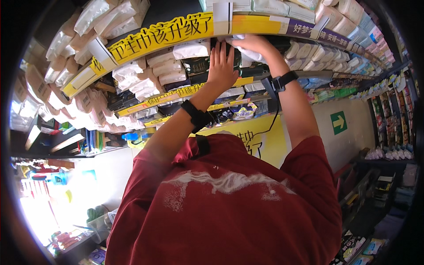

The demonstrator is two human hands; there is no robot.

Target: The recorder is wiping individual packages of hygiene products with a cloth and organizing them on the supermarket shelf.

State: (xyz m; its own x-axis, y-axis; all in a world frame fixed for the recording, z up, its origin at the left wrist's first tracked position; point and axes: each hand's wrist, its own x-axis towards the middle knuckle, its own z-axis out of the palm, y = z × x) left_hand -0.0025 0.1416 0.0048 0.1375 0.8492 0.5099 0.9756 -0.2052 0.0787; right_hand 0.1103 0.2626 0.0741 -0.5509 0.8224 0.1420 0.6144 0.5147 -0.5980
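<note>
My left hand (222, 68) lies with straight fingers against dark packages (197, 65) on a shelf below a yellow label strip (162, 33). To its right, my right hand (250, 44) grips a white cloth (253, 55), which hangs over the front of the dark packages. The fingertips of both hands reach partly into shadow under the upper shelf's edge. White packages (191, 49) stand just left of my left hand. Each wrist bears a black strap, and a black cable runs down from the right one.
Upper shelves hold packs (271, 7) above the strip. Lower shelves with yellow strips (165, 98) run beneath my forearms. Bagged goods crowd the left, near a blue-capped bottle (131, 136). A green arrow sign (338, 123) is on the wall at right, beside another stocked rack (391, 116).
</note>
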